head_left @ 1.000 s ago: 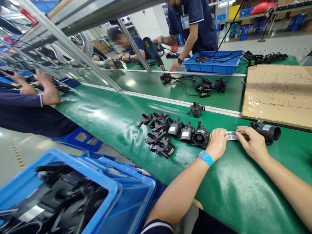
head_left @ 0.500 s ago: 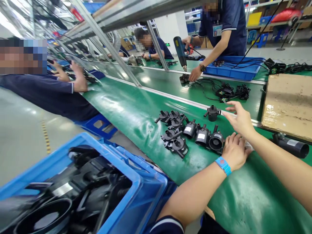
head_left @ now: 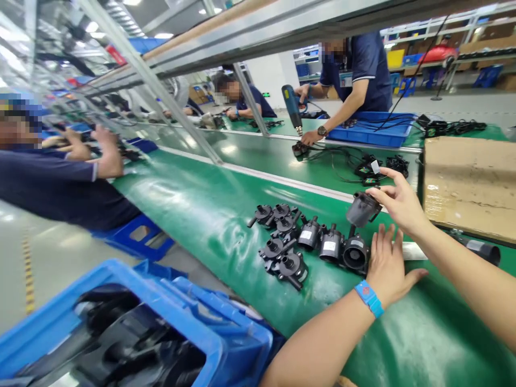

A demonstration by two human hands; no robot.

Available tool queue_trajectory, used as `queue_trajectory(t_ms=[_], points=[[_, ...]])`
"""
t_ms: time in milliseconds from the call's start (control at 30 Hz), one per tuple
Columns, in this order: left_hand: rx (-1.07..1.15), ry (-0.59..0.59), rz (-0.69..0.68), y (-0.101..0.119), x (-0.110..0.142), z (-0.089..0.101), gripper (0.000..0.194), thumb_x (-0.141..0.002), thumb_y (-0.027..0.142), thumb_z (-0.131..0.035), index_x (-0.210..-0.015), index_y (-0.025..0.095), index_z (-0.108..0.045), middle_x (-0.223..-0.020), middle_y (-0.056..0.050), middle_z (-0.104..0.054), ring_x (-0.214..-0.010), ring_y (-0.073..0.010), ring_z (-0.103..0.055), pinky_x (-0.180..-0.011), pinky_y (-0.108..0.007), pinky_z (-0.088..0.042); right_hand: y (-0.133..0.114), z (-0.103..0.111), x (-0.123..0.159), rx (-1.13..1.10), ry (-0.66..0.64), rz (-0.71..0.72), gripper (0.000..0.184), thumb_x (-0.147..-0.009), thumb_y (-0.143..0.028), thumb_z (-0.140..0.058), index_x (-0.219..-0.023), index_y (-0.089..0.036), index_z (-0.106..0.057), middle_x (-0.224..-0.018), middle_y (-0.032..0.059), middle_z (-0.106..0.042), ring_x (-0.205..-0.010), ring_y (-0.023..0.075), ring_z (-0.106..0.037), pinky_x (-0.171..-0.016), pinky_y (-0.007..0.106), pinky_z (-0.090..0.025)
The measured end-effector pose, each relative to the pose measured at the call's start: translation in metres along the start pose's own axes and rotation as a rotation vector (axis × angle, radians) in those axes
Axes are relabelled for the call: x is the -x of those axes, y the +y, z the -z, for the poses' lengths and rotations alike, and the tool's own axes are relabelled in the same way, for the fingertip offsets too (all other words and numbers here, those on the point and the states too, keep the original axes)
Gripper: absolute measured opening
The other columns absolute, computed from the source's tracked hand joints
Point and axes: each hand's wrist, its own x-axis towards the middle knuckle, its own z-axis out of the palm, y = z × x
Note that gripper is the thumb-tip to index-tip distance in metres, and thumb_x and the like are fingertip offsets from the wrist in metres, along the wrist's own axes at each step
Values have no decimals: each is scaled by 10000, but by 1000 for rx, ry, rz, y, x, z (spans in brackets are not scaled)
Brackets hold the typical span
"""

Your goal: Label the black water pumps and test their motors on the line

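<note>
My right hand [head_left: 401, 204] is lifted above the green belt and grips a black pump [head_left: 362, 208] by its body, with a small white label on the raised index fingertip. My left hand [head_left: 387, 266] lies flat on the belt, fingers stretched out, pressing on a label strip [head_left: 413, 251], right beside the nearest black pump [head_left: 355, 252]. A cluster of several black pumps [head_left: 288, 236] sits on the belt to the left of that hand.
A blue crate [head_left: 161, 317] of black parts stands at the lower left. A cardboard sheet [head_left: 470, 185] and a black cylinder [head_left: 481, 250] lie to the right. Across the belt a person holds a heat gun [head_left: 292, 107] near a blue tray [head_left: 371, 131] and cables.
My right hand left the label strip, reached to the lone pump farther up the belt and picked it up. My left hand stayed on the strip and flattened out.
</note>
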Motion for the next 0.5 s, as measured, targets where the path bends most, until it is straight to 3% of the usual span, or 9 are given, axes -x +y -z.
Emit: queue_trajectory(t_ms=[133, 233, 333, 500], points=[[59, 49, -89, 7, 4, 8, 934, -873, 513, -718, -1600, 222, -209, -1657, -207, -278, -1555, -419, -227, -1212, -690, -292, -49, 59, 54, -277, -10, -42, 726, -857, -471, -772, -1466, -280, -427, -828, 1, -727, -850, 225, -717, -764, 334, -577], [198, 121, -163, 13, 9, 16, 1127, -749, 580, -825, -1611, 243, -182, -1655, -205, -284, -1550, -424, -241, -1213, -673, -313, -73, 94, 97, -323, -1, -88, 732, -890, -445, -763, -1507, -307, -394, -905, 20, -752, -885, 221, -729, -767, 320, -591], [380, 162, -260, 26, 17, 24, 1248, -688, 616, -863, -1626, 259, -122, -1632, -208, -336, -1514, -410, -339, -1230, -659, -296, -85, 119, 134, -321, -1, -116, 723, -918, -422, -744, -1531, -317, -374, -976, 42, -763, -922, 222, -733, -788, 321, -598], [640, 140, -400, 64, 31, 30, 1020, -815, 512, -814, -1613, 304, -214, -1502, -160, -535, -1384, -314, -547, -1147, -478, -484, -92, 144, 178, -418, -24, -154, 703, -935, -334, -747, -1534, -334, -378, -970, 24, -759, -919, 188, -738, -834, 291, -596]])
